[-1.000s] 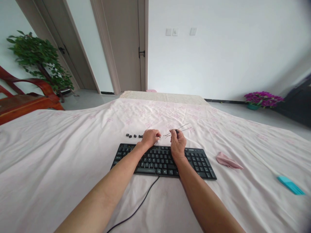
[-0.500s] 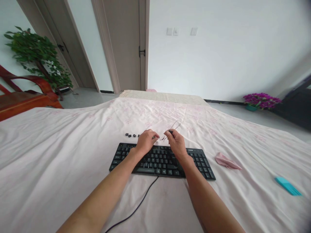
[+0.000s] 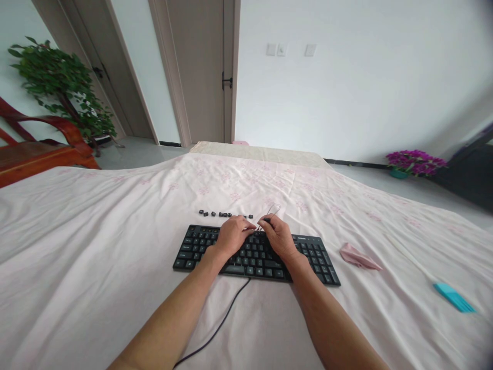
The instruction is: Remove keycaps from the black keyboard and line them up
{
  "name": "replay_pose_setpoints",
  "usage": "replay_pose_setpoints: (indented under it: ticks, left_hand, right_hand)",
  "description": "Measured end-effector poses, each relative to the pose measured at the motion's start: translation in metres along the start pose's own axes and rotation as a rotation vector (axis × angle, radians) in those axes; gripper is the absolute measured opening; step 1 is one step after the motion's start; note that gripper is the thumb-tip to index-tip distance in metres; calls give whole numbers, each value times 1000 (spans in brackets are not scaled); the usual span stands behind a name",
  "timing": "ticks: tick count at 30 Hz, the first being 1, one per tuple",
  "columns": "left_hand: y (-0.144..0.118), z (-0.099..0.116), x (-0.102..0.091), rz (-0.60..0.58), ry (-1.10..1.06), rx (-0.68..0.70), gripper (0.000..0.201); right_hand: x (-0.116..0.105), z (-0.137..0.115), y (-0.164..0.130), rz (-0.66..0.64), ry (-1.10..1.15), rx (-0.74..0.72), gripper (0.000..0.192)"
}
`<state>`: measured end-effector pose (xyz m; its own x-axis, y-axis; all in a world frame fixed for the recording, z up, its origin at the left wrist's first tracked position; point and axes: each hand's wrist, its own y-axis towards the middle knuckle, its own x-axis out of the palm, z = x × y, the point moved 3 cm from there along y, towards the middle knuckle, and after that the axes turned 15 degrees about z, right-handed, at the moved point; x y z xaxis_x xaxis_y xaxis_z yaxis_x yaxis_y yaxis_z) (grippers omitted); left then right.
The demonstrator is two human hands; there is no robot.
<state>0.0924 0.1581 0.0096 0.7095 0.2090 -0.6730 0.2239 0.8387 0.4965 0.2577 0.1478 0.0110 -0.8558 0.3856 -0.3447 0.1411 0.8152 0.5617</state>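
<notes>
A black keyboard [image 3: 246,255] lies on the pale pink cloth under both hands. My right hand [image 3: 279,236] is closed on a wire keycap puller [image 3: 275,208], with its thin loop pointing up and away. The puller's other wire ends point down at the keyboard's top row. My left hand [image 3: 234,236] rests over the top rows, thumb and forefinger stretched apart toward those wire ends; I see nothing in them. Several loose black keycaps [image 3: 213,214] stand in a line just behind the keyboard, some partly hidden by my left hand.
A crumpled pink cloth [image 3: 359,257] lies right of the keyboard. Farther right is a brush with turquoise bristles [image 3: 454,297] and a pale handle. The keyboard's black cable [image 3: 227,313] runs toward me. A wooden chair [image 3: 50,141] stands at the left.
Both hands have come back toward me, from behind the keyboard to its top row. The puller has dropped lower with my right hand. A keycap now shows behind the left fingers.
</notes>
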Motion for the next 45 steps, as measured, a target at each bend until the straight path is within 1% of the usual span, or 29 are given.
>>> replay_pose_setpoints:
  ticks: [8, 14, 17, 23, 25, 28, 30, 33, 35, 37, 39, 40, 45]
  left_hand:
    - [-2, -1, 1, -37, 54, 48, 16]
    - [-2, -2, 2, -57, 65, 57, 18]
    - [-2, -3, 3, -62, 62, 46, 18]
    - [4, -1, 7, -85, 16, 19, 15]
    - [8, -3, 8, -115, -18, 19, 13]
    - [13, -8, 10, -190, -97, -6, 11]
    - [14, -13, 10, -234, -150, -26, 13]
    - [16, -18, 12, -267, -204, -17, 19]
    - [18, -19, 13, -280, -233, -6, 16]
    - [19, -18, 15, -292, -254, -1, 10]
    - [21, -18, 15, -297, -251, 3, 8]
    - [21, -18, 15, -299, -241, 8, 9]
    - [19, -18, 14, -268, -206, 71, 22]
  right_hand:
    - [4, -3, -4, -96, -17, -109, 18]
    - [6, -5, -4, -145, -28, -153, 20]
    - [5, -5, -4, -147, -15, -142, 20]
    - [4, 5, -1, -97, 24, -26, 22]
    - [5, 6, -1, -110, 34, -35, 21]
    - [7, 4, -3, -142, 6, -85, 22]
    - [8, 1, -4, -169, -21, -123, 22]
    - [9, -1, -5, -193, -40, -150, 21]
    - [8, 1, -5, -181, -31, -124, 21]
    - [7, 5, -4, -152, -11, -65, 22]
    - [5, 8, -3, -127, 0, -18, 22]
    - [5, 8, -3, -125, 0, -21, 22]
    - [6, 2, -7, -169, -10, -150, 19]
